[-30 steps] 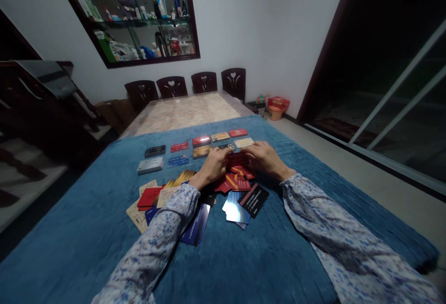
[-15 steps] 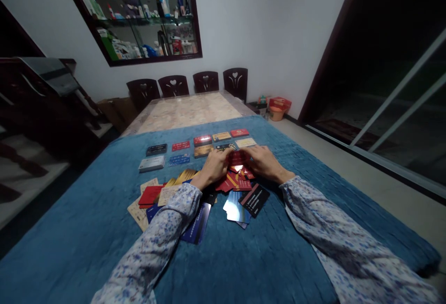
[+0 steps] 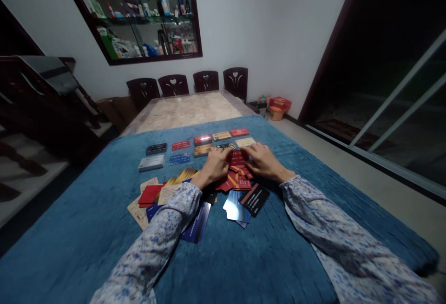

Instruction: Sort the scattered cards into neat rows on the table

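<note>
My left hand (image 3: 213,167) and my right hand (image 3: 262,161) meet over a loose heap of cards (image 3: 233,181) on a blue cloth (image 3: 244,257). Between their fingertips they pinch a red card (image 3: 237,157) from both sides, just above the heap. The heap holds red, dark blue, gold and beige cards, with a shiny blue card (image 3: 234,205) and a black card (image 3: 255,198) at its near edge. Beyond my hands, cards lie sorted in two rows (image 3: 195,148), among them a grey one (image 3: 151,162) at the left.
The blue cloth covers the near end of a long table (image 3: 184,111) with a marble-patterned top. Several dark chairs (image 3: 188,83) stand at its far end. A wall cabinet (image 3: 139,16) with bottles hangs behind them. A red basket (image 3: 278,105) sits on the floor by sliding glass doors (image 3: 400,109).
Both hands stay over the heap with the red card between them; the fingers shift slightly and the view tilts a little.
</note>
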A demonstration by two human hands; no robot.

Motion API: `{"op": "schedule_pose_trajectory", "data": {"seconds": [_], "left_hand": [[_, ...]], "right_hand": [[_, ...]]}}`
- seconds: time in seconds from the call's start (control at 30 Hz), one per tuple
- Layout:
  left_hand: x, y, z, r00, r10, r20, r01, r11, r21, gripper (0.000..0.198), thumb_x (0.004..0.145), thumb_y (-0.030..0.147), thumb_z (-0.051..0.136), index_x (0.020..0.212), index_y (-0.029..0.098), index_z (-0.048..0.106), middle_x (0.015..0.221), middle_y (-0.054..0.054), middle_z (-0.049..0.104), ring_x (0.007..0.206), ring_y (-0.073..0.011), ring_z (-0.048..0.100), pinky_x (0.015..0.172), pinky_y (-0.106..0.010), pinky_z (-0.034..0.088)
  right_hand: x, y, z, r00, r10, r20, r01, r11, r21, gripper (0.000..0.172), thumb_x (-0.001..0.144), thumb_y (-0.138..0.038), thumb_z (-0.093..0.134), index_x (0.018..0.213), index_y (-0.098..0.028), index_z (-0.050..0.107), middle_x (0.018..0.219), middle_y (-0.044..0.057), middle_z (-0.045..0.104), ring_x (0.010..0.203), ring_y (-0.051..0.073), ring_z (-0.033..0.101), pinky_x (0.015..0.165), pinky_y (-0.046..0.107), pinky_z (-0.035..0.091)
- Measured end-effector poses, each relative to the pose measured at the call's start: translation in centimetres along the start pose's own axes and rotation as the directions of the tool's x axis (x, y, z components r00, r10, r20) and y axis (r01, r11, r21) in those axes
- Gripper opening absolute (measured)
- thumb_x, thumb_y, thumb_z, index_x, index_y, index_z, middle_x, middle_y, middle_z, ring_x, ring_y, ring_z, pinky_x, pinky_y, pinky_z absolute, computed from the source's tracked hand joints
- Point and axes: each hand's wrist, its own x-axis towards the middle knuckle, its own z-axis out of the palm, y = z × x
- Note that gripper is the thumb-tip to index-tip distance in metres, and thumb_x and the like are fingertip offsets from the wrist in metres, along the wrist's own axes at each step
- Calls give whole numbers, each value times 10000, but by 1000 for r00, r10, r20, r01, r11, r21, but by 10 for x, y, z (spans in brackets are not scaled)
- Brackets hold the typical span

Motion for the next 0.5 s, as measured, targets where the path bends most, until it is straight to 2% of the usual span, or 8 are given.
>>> {"op": "schedule_pose_trajectory", "data": {"seconds": [0.27,0.5], "left_hand": [[-1,3,-7,999,-1,37,1,1000,-1,562,845,232,609,1400,181,537,1184,-143,633,1138,-312,534,996,-488,460],[-1,4,-9,998,-6,57,4,1000,27,591,845,242,619,1424,185,514,1196,-140,607,1166,-318,512,1014,-490,428]], "right_hand": [[-1,7,-2,999,-42,14,42,999,19,572,897,-316,585,1437,-133,531,1198,185,620,1083,312,494,855,399,386],[0,8,-3,998,-51,23,52,998,-29,576,914,-337,586,1444,-118,531,1213,188,632,1084,308,505,857,391,382]]}}
